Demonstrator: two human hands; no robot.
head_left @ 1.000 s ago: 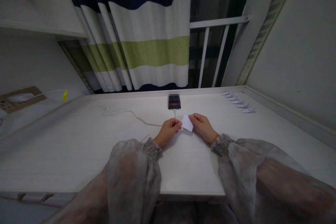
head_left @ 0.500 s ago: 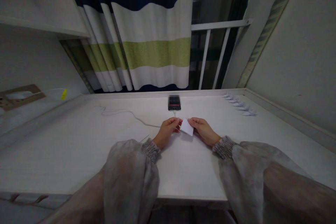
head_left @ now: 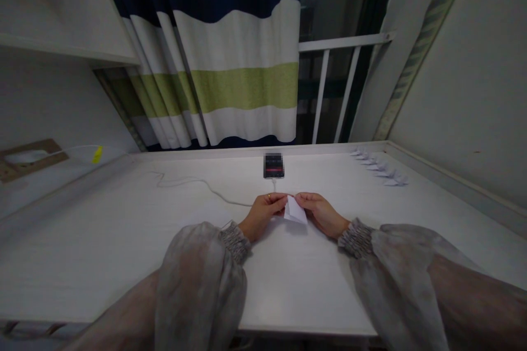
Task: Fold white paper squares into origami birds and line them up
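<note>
A small folded piece of white paper (head_left: 296, 213) is held between my two hands, above the middle of the white desk (head_left: 300, 279). My left hand (head_left: 265, 213) pinches its upper left side between thumb and fingers. At the upper right edge, my right hand (head_left: 323, 211) grips it the same way. A crease runs down the paper near its left side, and its lower end points towards me. The fingers behind the paper are mostly hidden.
Just beyond my hands lies a phone (head_left: 274, 165) with a white cable (head_left: 214, 191) trailing left. Several folded white paper figures (head_left: 379, 167) stand in a row at the far right. A striped curtain (head_left: 247, 88) and white window rail (head_left: 346, 43) are behind the desk.
The paper has turned in my hands and a crease now shows along its left part. My left hand has shifted its grip towards the top edge. The view has tilted slightly up.
</note>
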